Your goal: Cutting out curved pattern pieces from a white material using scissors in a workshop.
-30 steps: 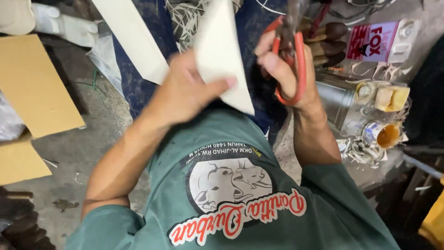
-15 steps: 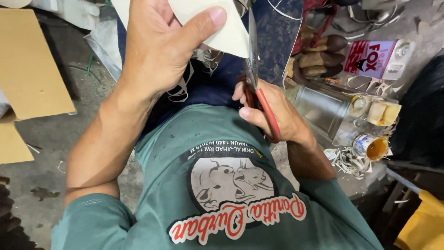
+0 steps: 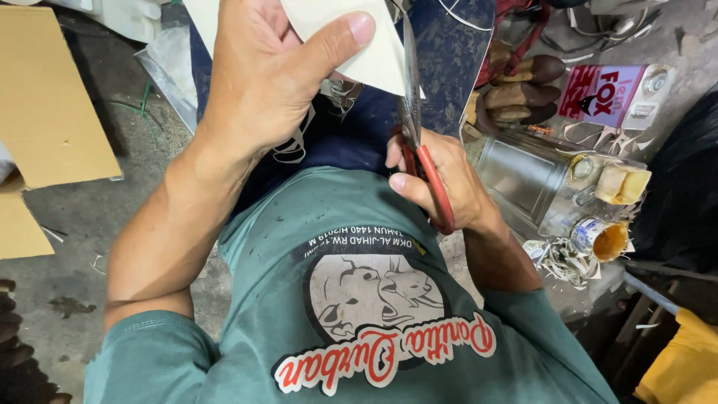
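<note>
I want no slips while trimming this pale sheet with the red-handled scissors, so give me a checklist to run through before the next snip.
1. Left hand pinches the pale sheet firmly: ok.
2. Right hand has its fingers through the red handles of the scissors: ok.
3. Blades meet the sheet's edge: ok.
4. Left thumb clear of the blades: ok, though close.
5. Cut line marked on the sheet: cannot tell.
6. Metal can clear of the right elbow: cannot tell.
</note>
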